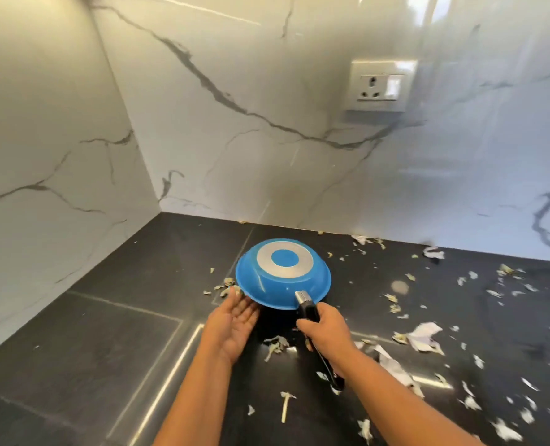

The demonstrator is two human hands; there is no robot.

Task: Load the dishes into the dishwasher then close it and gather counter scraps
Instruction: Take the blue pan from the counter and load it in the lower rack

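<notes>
Two hands: right (323,323) grips one upturned pan (283,273), left (235,323) open.

White marble-look wall panels (235,107) w/ grey veins run behind and along the left side, meeting in a corner. Socket plate (381,85) sits on the back wall, upper right, w/ a white switch next to the pin holes. Below is a dark tiled worktop (106,333), glossy, thin pale grout lines across it.
</notes>
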